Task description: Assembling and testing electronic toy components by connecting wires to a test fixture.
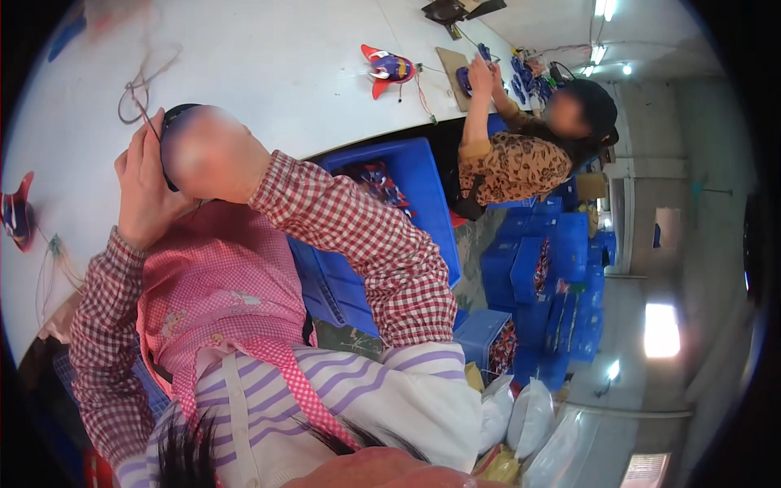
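Observation:
Close together over the white table, my left hand (145, 185) and my right hand (213, 153) are both closed on a dark rounded part (168, 134). My right hand is blurred and covers most of that part, so its exact kind is hidden. A thin wire (146, 118) runs from between my fingers to a loose loop on the table. Left of my hands lies a red and dark blue moulded toy piece (17, 211) with thin wires (55, 248) beside it. A similar purple and red toy piece (392, 68) with wires lies farther right.
A blue bin (439, 220) with red and blue pieces stands against the table at my right. Beyond it a co-worker (517, 163) handles a dark blue piece near a brown board (452, 73). Stacked blue crates (561, 244) and white sacks (533, 416) stand farther right.

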{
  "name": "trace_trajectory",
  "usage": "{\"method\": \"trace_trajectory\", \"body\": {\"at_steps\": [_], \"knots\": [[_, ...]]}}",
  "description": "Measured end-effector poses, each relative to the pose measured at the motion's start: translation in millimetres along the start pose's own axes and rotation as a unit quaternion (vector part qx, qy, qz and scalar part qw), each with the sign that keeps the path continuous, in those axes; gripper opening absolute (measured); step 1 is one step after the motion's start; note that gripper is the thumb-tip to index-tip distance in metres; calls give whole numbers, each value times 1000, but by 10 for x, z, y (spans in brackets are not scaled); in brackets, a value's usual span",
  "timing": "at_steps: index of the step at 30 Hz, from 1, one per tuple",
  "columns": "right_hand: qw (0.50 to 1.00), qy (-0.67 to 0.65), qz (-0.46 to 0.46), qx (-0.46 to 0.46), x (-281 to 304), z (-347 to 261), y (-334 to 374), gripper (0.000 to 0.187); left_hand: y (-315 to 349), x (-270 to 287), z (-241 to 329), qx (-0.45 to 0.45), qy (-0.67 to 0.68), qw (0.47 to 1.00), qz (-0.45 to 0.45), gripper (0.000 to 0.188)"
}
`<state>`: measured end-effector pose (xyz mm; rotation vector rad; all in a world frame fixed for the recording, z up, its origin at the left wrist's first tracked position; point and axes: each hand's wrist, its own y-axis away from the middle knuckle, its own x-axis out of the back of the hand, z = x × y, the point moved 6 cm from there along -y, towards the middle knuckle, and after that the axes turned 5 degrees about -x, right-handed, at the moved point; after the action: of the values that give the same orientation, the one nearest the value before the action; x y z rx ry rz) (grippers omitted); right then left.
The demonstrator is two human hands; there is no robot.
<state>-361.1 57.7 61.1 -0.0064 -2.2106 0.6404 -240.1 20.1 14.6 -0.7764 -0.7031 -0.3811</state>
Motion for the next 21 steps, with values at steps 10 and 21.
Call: {"method": "trace_trajectory", "body": {"at_steps": [10,21], "knots": [[995,-43,-29,-85,-52,377,-296,27,-204,-4,-26,-4,24,1000,10,101],[985,-89,108,-101,176,59,97,37,1006,668,547,-63,156,984,57,57]]}}
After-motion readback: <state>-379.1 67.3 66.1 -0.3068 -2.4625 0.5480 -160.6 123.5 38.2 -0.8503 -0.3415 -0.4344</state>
